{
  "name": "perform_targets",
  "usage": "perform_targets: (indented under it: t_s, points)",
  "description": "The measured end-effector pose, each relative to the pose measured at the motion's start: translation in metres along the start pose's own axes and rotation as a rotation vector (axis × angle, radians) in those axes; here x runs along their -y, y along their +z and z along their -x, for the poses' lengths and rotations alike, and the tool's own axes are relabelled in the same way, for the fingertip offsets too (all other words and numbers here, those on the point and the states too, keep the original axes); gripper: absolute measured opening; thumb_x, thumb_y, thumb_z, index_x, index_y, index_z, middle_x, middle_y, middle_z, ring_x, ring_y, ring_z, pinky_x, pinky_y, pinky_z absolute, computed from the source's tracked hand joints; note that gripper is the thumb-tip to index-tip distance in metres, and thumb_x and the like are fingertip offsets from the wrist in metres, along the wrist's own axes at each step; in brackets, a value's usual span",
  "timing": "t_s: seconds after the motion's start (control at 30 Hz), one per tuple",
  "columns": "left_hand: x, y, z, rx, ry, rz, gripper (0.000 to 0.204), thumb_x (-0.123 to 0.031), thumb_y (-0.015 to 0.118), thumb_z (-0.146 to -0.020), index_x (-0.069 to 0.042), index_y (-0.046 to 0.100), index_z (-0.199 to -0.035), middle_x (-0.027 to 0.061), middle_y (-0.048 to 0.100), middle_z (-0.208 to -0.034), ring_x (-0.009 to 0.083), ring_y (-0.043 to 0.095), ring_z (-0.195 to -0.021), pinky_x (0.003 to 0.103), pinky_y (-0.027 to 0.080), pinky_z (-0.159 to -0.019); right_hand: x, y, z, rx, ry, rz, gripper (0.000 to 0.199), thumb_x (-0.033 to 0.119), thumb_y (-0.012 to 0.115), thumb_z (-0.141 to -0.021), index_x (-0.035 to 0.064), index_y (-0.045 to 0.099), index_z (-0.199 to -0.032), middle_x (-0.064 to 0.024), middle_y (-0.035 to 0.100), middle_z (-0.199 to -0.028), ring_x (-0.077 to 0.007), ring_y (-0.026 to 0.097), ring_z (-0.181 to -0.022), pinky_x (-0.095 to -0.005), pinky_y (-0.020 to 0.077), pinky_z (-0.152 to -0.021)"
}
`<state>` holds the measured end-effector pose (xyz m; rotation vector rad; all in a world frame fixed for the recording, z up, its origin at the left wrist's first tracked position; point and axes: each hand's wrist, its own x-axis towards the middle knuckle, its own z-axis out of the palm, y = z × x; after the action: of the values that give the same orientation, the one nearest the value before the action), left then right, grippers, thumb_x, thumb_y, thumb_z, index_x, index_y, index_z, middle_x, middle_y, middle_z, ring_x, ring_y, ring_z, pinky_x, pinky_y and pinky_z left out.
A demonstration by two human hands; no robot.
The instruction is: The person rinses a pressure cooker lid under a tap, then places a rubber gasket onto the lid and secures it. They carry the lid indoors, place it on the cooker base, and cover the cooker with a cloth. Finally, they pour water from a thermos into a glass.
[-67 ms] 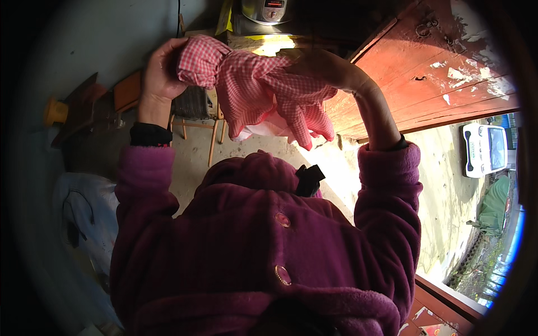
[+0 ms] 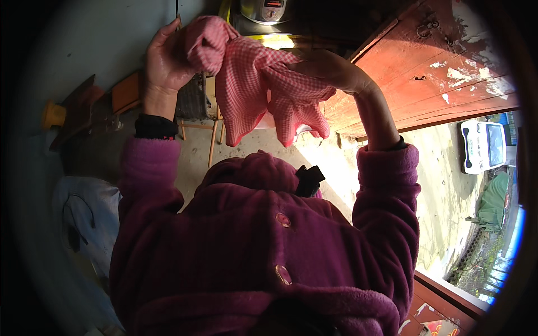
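Observation:
A red-and-white checked cloth garment (image 2: pixel 244 87) hangs in front of me, spread between my two hands. Its upper left end is bunched and puffed, with a dark fold in it, and sits against my left hand (image 2: pixel 166 59). That palm is partly visible; cloth covers some of the fingers, which seem to hold this end. On the other side my right hand (image 2: pixel 325 70), in shadow, grips the garment's upper right part from above. The lower edges dangle loose, with red trim and a bit of white lining showing.
A wooden-legged stool (image 2: pixel 214 131) stands behind the garment. Farther back, a silver electric cooker (image 2: pixel 264 10) sits on a dark surface. A worn red wooden door (image 2: pixel 426 73) is at right, with a white car (image 2: pixel 485 147) outside. Pale blue cloth (image 2: pixel 92 218) lies at left.
My left hand has risen slightly, and the garment's bunched end has moved up with it. The hanging lower part has swung and opened out a little. My right hand stays nearly in place.

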<state>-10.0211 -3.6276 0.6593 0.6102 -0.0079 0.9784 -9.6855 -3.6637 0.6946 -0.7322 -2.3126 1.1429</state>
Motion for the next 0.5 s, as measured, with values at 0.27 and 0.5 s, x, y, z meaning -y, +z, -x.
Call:
perform_targets:
  t_s: [0.27,0.5]
  points:
    - [0.086,-0.026,-0.029,0.083,0.088,-1.441,0.041,-0.012,0.062,-0.088,-0.006,0.053,-0.128,0.0087,0.058,-0.123,0.0189,0.053,-0.114,0.034,0.042,-0.097,0.029,0.007,-0.028,-0.131,0.288,-0.222,0.038,0.03,0.056,-0.096,-0.0018,0.062,-0.115,-0.005,0.066,-0.102,-0.0124,0.058,-0.098,-0.0264,0.0437,-0.09]
    - [0.067,-0.07,-0.024,0.128,0.072,-1.558,0.021,-0.018,0.058,-0.091,0.0,0.066,-0.099,0.0076,0.067,-0.09,0.0124,0.062,-0.082,0.029,0.048,-0.076,0.017,-0.02,0.033,-0.351,0.391,-0.103,0.027,0.019,0.057,-0.094,-0.0047,0.064,-0.105,-0.0087,0.067,-0.101,-0.0118,0.06,-0.09,-0.0256,0.0474,-0.081]
